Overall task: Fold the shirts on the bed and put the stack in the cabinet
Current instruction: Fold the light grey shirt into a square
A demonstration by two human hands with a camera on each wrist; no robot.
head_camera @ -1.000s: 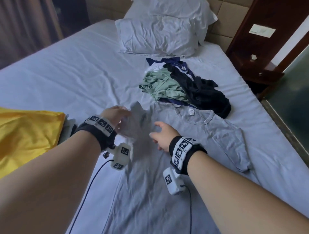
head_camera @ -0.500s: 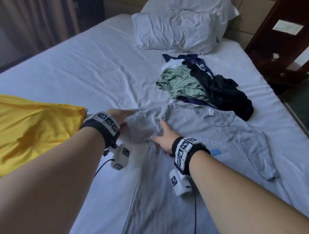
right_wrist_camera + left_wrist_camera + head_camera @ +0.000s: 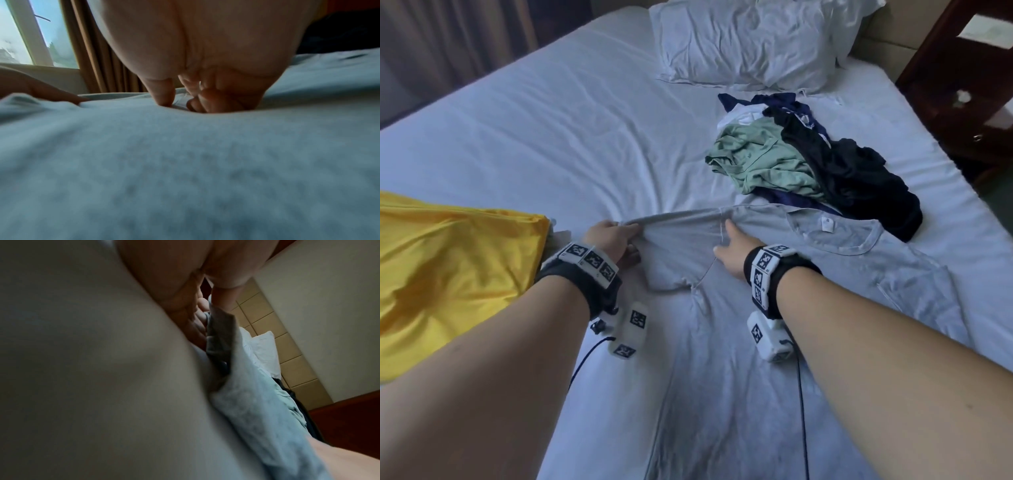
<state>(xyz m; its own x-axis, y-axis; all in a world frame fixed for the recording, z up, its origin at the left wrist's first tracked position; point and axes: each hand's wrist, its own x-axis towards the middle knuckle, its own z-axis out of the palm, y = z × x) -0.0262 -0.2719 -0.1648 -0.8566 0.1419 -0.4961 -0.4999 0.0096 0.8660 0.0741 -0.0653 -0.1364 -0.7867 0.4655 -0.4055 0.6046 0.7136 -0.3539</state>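
Observation:
A grey T-shirt (image 3: 808, 274) lies flat on the white bed (image 3: 551, 137), collar toward the pillows. My left hand (image 3: 616, 236) pinches the edge of its left sleeve (image 3: 681, 250) and holds it stretched out to the left; the left wrist view shows the grey hem (image 3: 218, 331) caught between thumb and fingers. My right hand (image 3: 729, 250) lies flat on the shoulder seam, fingers straight and pressing the cloth (image 3: 185, 154) down. A heap of unfolded shirts (image 3: 808, 161), green, black, navy and white, sits beyond the collar. A yellow shirt (image 3: 448, 267) lies at the left.
White pillows (image 3: 750, 44) lie at the head of the bed. A dark wooden nightstand (image 3: 962, 96) stands at the right, past the mattress edge. Curtains (image 3: 448, 37) hang at the far left. Cables trail from both wrist cameras over the shirt.
The left hand has drawn the bunched sleeve out to the left until it lies spread. The right hand has moved onto the shoulder seam and flattened there. The head view has swung left.

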